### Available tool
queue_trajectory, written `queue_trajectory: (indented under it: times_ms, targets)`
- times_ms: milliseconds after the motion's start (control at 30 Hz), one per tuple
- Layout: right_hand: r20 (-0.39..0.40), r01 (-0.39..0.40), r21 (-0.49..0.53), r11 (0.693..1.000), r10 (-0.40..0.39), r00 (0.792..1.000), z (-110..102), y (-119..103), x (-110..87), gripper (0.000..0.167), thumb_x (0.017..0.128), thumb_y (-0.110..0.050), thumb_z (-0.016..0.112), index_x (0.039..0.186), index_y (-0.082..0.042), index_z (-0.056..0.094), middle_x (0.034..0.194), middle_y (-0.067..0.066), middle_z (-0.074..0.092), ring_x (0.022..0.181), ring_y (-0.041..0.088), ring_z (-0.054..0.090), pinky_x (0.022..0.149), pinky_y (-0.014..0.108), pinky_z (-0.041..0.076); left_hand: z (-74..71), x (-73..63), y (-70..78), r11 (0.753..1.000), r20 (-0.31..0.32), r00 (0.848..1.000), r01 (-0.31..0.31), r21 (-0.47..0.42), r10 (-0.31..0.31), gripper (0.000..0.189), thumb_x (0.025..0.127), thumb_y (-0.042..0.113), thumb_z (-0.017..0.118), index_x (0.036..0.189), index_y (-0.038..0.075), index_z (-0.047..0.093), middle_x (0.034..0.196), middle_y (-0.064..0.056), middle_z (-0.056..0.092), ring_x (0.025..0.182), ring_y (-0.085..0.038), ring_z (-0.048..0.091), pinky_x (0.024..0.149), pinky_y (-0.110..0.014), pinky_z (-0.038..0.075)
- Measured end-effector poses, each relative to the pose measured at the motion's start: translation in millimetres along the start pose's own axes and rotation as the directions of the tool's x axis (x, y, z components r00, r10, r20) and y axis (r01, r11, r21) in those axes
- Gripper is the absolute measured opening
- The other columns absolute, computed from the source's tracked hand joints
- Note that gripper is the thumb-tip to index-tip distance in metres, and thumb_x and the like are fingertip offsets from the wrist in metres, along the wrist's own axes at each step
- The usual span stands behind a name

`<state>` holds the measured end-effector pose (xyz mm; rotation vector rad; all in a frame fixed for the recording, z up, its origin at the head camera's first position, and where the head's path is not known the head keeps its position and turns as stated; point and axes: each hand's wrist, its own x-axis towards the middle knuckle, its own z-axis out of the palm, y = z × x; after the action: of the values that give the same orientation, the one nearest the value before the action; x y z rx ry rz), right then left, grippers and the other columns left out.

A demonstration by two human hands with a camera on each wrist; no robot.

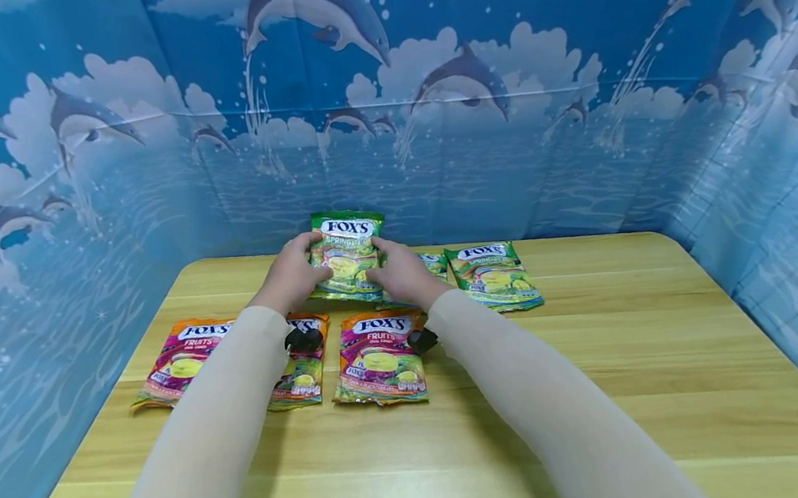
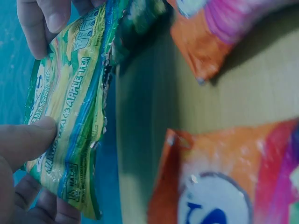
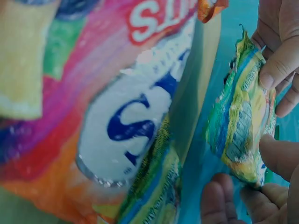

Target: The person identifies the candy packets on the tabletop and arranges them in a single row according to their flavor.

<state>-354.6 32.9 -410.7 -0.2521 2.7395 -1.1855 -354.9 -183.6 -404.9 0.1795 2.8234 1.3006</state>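
Observation:
A green Fox's Spring Tea candy bag (image 1: 346,247) is held up near the table's back edge, its front towards me. My left hand (image 1: 291,276) grips its left side, thumb on the front and the other fingers behind. On the opposite side, my right hand (image 1: 404,272) holds the bag between thumb and fingers. The left wrist view shows the bag (image 2: 70,107) raised off the tabletop, with the left thumb (image 2: 35,140) pressing its printed face. In the right wrist view, fingers of both hands surround the bag (image 3: 245,116).
Two more green bags lie behind and right of my right hand, one partly hidden (image 1: 435,264), the other in full sight (image 1: 495,277). Purple-orange Fox's Fruits bags lie in front: left (image 1: 176,371), middle, partly covered (image 1: 305,375), and right (image 1: 379,369). A dolphin-print curtain (image 1: 388,166) borders the wooden table (image 1: 610,356).

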Motion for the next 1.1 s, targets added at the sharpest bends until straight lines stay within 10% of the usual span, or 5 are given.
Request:
queue_trajectory:
  times_ms: [167, 767, 1100]
  targets:
    - [-0.032, 0.035, 0.031, 0.999, -0.034, 0.999, -10, 0, -6.8, 0.072, 0.106, -0.026, 0.066, 0.168, -0.03, 0.029, 0.166, 0.003, 0.043, 0.045, 0.014, 0.042, 0.05, 0.03, 0.047, 0.0, -1.4, 10.6, 0.999, -0.03, 0.999, -0.032, 0.006, 0.033, 0.074, 0.1, 0.021, 0.074, 0.164, 0.025, 0.036, 0.171, -0.008, 0.032, 0.129, -0.03, 0.052, 0.088, -0.046, 0.051]
    - [-0.085, 0.077, -0.021, 0.997, -0.078, 0.993, -54, 11, -36.0, 0.073, 0.104, -0.027, 0.069, 0.167, -0.032, 0.033, 0.168, 0.004, 0.042, 0.044, 0.014, 0.041, 0.046, 0.032, 0.044, 10.9, -11.0, 47.5, 0.99, -0.019, 0.989, -0.144, 0.003, 0.144, 0.078, 0.097, 0.026, 0.078, 0.164, 0.023, 0.038, 0.168, -0.005, 0.037, 0.15, -0.033, 0.042, 0.115, -0.056, 0.047]
    - [-0.097, 0.073, -0.056, 0.996, -0.078, 0.992, -76, 16, -59.4, 0.075, 0.103, -0.028, 0.07, 0.167, -0.033, 0.032, 0.171, 0.002, 0.037, 0.051, 0.016, 0.049, 0.052, 0.033, 0.047, 22.4, -20.3, 66.7, 0.984, 0.003, 0.984, -0.177, 0.003, 0.177, 0.079, 0.096, 0.029, 0.08, 0.163, 0.025, 0.039, 0.167, -0.007, 0.034, 0.144, -0.034, 0.047, 0.108, -0.055, 0.051]
